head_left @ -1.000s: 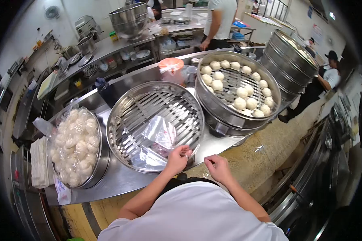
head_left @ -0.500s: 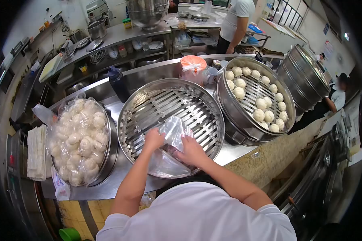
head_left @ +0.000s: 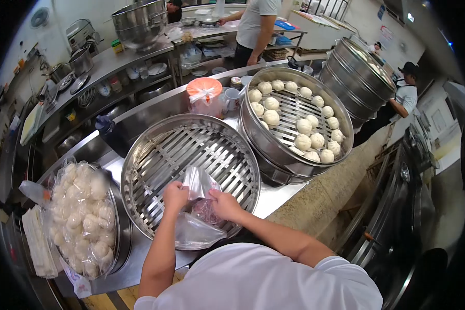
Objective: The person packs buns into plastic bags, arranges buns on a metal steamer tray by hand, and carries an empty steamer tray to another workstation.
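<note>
My left hand is closed on one side of a clear plastic bag. Gripping the opposite side is my right hand, fingers pinched on the film. Something reddish and lumpy shows through the plastic between my hands; its kind is unclear. The bag's lower part spreads over the near rim of a round steel steamer tray with a slatted base. To the right, another steamer holds several pale round buns along its sides and middle.
At left, a round pan carries many plastic-wrapped buns, beside folded white cloths. Behind the tray stand a dark bottle, an orange-topped container and a cup. Stacked steamers rise at right. Co-workers stand beyond.
The view has turned, so the surroundings sit differently in the frame. Both hands still grip the bag, now with its top edge raised and more of the reddish contents showing.
</note>
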The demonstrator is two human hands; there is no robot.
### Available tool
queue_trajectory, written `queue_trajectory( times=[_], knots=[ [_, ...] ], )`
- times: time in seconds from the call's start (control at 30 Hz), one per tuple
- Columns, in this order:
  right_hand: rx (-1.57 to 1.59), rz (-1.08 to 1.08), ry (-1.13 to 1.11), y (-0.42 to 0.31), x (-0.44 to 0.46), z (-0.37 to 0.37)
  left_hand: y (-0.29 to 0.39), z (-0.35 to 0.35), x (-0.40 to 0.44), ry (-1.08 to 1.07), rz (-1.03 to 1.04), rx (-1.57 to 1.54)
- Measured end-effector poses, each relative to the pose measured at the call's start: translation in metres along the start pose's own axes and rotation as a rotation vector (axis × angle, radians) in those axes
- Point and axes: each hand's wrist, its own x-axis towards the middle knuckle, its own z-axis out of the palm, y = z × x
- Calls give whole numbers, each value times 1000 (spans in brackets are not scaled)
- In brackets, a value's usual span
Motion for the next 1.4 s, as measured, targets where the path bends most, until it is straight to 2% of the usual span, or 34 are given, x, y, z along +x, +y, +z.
queue_trajectory(
  times=[0.07, 0.1, 0.2, 0.23, 0.33, 0.43, 0.53, 0.57, 0.67, 0.77, 0.87, 0.93, 1.0, 1.1, 1.2, 1.23, 1.4],
  knots=[
    [140, 74, -35, 3, 2, -13, 1, 15, 10, -138, -131, -439],
    [115, 173, -9, 2, 4, -17, 0, 19, 13, -201, -202, -659],
    [17, 210, 140, 2, -1, -24, 33, 18, -1, -253, -162, -1077],
    [125, 187, 144, -2, -2, -30, 42, 19, -4, -297, -148, -1058],
    [175, 217, 139, 15, 2, -35, 63, 16, -11, -405, -74, -1063],
    [595, 248, 153, 43, 4, -26, 73, -2, -18, -441, 48, -1187],
    [926, 381, 129, 28, -1, -54, 66, -24, -17, -165, 204, -1135],
    [1023, 431, 114, 19, -3, -63, 63, -31, -17, -90, 179, -1029],
    [1171, 464, 132, -8, -8, -80, 28, -13, -8, -68, 263, -862],
    [1312, 554, 72, -23, -10, -82, 16, 0, -20, -594, 311, -810],
    [1534, 638, -90, -1, -8, -61, 13, 9, -32, -762, 164, -823],
    [1734, 726, -213, 6, -10, -45, 25, 4, -47, -751, 120, -1036],
    [1689, 754, -175, 4, -14, -33, 27, 1, -52, -766, 36, -1160],
    [1594, 708, -160, -10, -20, -29, 24, -7, -60, -596, -55, -989],
    [1340, 581, -50, -42, -25, -46, 14, -3, -56, -533, -47, -1067],
    [1332, 502, -62, -38, -24, -46, 14, -6, -57, -527, -58, -1051],
    [1282, 358, 173, -55, -14, -74, 19, -19, -56, -556, -41, -1029]
  ],
)
